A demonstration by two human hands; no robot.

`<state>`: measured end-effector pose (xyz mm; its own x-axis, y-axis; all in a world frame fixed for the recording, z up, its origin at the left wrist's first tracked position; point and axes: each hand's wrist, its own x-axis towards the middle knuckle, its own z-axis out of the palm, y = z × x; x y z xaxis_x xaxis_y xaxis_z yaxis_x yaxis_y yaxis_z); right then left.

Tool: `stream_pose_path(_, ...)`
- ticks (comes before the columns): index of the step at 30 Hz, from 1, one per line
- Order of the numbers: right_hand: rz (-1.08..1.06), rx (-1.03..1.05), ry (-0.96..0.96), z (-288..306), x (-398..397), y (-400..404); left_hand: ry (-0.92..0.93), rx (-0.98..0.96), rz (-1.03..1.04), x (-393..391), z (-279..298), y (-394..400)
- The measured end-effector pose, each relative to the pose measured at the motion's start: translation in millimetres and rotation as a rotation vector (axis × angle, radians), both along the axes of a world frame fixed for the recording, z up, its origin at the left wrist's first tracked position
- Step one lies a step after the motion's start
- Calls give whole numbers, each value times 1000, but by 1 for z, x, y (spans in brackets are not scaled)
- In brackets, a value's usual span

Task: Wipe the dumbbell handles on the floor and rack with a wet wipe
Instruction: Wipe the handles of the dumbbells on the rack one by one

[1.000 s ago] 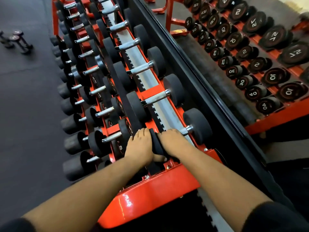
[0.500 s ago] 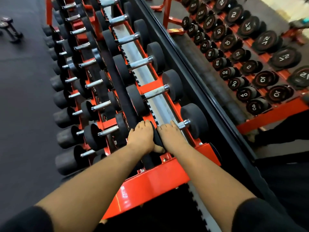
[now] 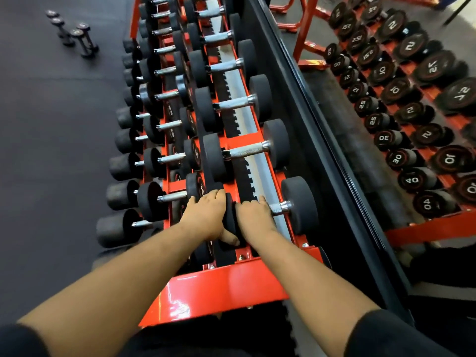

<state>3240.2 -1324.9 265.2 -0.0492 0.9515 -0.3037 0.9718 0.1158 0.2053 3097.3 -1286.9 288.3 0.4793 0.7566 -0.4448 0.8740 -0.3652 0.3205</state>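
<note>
Nothing has shifted: the left hand (image 3: 208, 215) stays clamped on the near weight (image 3: 230, 222), and at three o'clock the right hand (image 3: 253, 215) stays wrapped round its handle (image 3: 277, 208), so wiping continues here.

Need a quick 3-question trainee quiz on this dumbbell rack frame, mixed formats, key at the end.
1. True or false: the right hand rests on the handle of the nearest top-row dumbbell.
2. Multiple choice: where do the small loose dumbbells lie? A) on the red rack B) on the floor, far left C) in the left hand
3. Fill in: the left hand lies on that dumbbell's near black ____.

Key: 1 true; 2 B; 3 head (weight end). No wet wipe shows in this view; it may be hidden under a hand.
</note>
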Motion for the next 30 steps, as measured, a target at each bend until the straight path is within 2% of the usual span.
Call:
stream_pose_path(2,32,-23,26,2,5,4,-3,-10,12,1,0,0)
stream_pose_path(8,55,185,64,-28,33,-64,-14,-26,26,1,0,0)
stream_pose_path(11,-5,168,38,-15,20,-38,-15,-28,21,1,2,-1)
stream_pose_path(15,-42,38,52,3,11,-8,-11,-26,17,1,3,-1)
stream_pose_path(20,6,155,69,-15,36,-56,-6,-31,13,0,2,-1)
stream_pose_path(23,-27,162,18,-15,35,-51,-4,-25,10,0,3,-1)
stream_pose_path(25,-60,123,40,-2,27,-28,-5,-20,7,-1,3,-1)
stream_pose_path(27,-76,-15,70,12,26,-5,-5,-20,2,-1,3,-1)
stream_pose_path(30,8,-74,143,18,38,-3,-10,-2,-4,-2,3,-3)
